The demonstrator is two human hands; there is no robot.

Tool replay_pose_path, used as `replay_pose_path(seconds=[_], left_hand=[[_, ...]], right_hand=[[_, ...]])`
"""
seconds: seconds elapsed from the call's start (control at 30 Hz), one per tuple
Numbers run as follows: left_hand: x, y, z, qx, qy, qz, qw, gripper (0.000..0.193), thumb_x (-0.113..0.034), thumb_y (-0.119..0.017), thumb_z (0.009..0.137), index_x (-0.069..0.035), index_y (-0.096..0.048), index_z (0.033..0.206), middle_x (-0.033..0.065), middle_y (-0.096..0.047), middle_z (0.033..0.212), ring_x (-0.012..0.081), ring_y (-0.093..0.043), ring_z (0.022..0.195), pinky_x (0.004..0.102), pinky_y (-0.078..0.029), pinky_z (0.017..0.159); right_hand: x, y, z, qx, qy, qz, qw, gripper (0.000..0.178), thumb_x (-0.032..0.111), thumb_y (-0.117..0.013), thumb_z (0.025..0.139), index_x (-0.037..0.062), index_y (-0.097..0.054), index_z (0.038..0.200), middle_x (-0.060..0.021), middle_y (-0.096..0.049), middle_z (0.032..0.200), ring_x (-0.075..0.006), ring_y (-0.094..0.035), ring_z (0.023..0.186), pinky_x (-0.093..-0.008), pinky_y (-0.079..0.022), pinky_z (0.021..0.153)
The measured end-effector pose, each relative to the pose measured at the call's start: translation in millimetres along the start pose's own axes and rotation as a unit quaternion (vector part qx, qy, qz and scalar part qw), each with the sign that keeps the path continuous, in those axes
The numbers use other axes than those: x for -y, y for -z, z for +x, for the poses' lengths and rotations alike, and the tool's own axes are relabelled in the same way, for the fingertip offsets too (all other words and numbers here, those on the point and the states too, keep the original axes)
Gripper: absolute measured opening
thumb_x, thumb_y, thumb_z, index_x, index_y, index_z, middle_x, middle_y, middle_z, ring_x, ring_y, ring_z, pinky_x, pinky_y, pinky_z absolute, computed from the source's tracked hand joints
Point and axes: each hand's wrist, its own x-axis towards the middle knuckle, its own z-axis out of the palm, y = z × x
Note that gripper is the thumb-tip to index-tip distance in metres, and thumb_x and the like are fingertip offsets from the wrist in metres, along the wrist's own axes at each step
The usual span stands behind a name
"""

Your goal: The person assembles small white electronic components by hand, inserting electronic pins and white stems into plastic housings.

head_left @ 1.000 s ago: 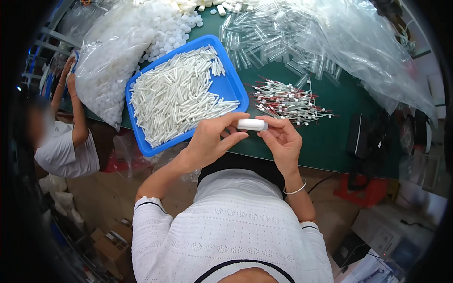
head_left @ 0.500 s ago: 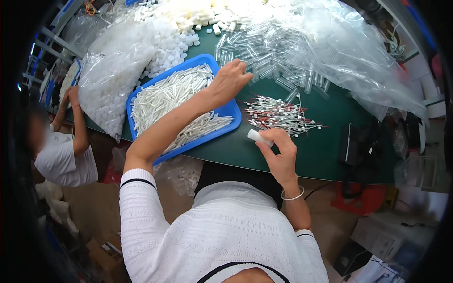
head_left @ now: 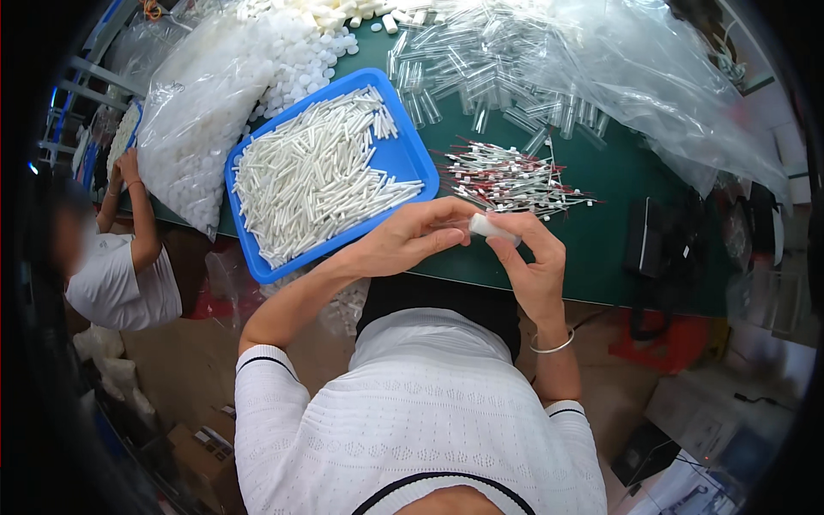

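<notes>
At the far left a co-worker (head_left: 116,266) in a white shirt sits at the end of the green bench (head_left: 618,184), with a hand up on a clear bag of small white caps (head_left: 202,120) that bulges over the bench's left part. Just right of the bag lies a blue tray (head_left: 403,159) heaped with thin white sticks (head_left: 313,176), tilted, its near corner reaching out past the bench's front edge. Right of the tray, over the front edge, the person's left hand (head_left: 403,242) meets the right hand (head_left: 532,262); between them is a short clear tube with a white cap (head_left: 485,226). The left fingers pinch the clear end and the right fingers close round the capped end, so both grips are clamped on the tube. The step in hand looks like fitting or seating the cap on the tube; the next move would likely call for a firm, straight push along the tube. Just behind the hands a loose pile of red-tipped swabs (head_left: 511,176) lies on the bench, and farther back clear empty tubes (head_left: 481,77) spill from a big plastic bag (head_left: 652,77). Open bench remains only as a narrow strip at the front right, beside a dark box (head_left: 645,236); the tray's overhanging corner sits close to the left forearm.
</notes>
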Motion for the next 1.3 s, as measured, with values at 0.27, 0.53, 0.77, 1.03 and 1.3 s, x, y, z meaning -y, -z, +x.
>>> replay_pose_path(seconds=[0.27, 0.53, 0.77, 1.03, 1.3], left_hand=[[-1.1, -7.2, -22.4, -0.039, 0.011, 0.2, 0.979, 0.036, -0.008, -0.064, 0.089, -0.001, -0.053, 0.123, 0.0081, -0.062, 0.097, 0.0121, -0.059, 0.084, 0.0273, -0.048, 0.075], [-10.9, -8.9, -33.1, -0.032, 0.075, 0.187, 0.979, 0.021, -0.013, -0.054, 0.097, -0.002, -0.059, 0.114, 0.0029, -0.058, 0.077, 0.0094, -0.052, 0.068, 0.0249, -0.044, 0.064], [3.3, -12.9, -36.5, -0.022, 0.026, 0.232, 0.972, 0.025, -0.022, -0.048, 0.1, -0.001, -0.059, 0.108, 0.0066, -0.053, 0.073, 0.0159, -0.048, 0.063, 0.0301, -0.041, 0.059], [30.4, -27.3, -49.9, -0.101, -0.087, 0.441, 0.888, 0.013, -0.014, -0.056, 0.094, -0.002, -0.057, 0.097, 0.0129, -0.058, 0.077, 0.0292, -0.055, 0.066, 0.0347, -0.044, 0.059], [16.4, -26.0, -53.1, -0.117, 0.043, 0.289, 0.949, 0.015, -0.014, -0.064, 0.089, -0.002, -0.059, 0.097, 0.0116, -0.059, 0.083, 0.0311, -0.058, 0.07, 0.0366, -0.046, 0.061]], right_hand=[[14.3, -3.7, -4.9, 0.098, 0.103, -0.19, 0.971, 0.027, 0.003, -0.074, 0.074, 0.0019, -0.067, 0.1, -0.0089, -0.066, 0.092, -0.0264, -0.061, 0.073, -0.0327, -0.049, 0.065], [6.6, 4.3, -12.3, 0.15, -0.201, 0.164, 0.954, 0.025, 0.002, -0.068, 0.084, -0.0016, -0.055, 0.105, -0.0093, -0.066, 0.083, -0.0097, -0.063, 0.068, -0.0236, -0.052, 0.06], [14.8, -1.4, -10.2, 0.2, -0.238, 0.197, 0.93, 0.011, 0.004, -0.062, 0.09, -0.0035, -0.058, 0.097, -0.0069, -0.066, 0.078, -0.0076, -0.061, 0.064, -0.0205, -0.05, 0.055], [3.8, -17.7, -21.8, 0.213, -0.239, 0.165, 0.933, 0.01, 0.002, -0.061, 0.09, -0.0054, -0.062, 0.097, -0.0055, -0.067, 0.077, -0.0085, -0.063, 0.066, -0.0219, -0.052, 0.058], [-11.9, -28.9, -37.8, 0.119, -0.211, 0.255, 0.936, 0.022, -0.002, -0.067, 0.085, -0.0019, -0.068, 0.107, -0.0092, -0.066, 0.098, -0.0101, -0.063, 0.082, -0.0218, -0.053, 0.071]])
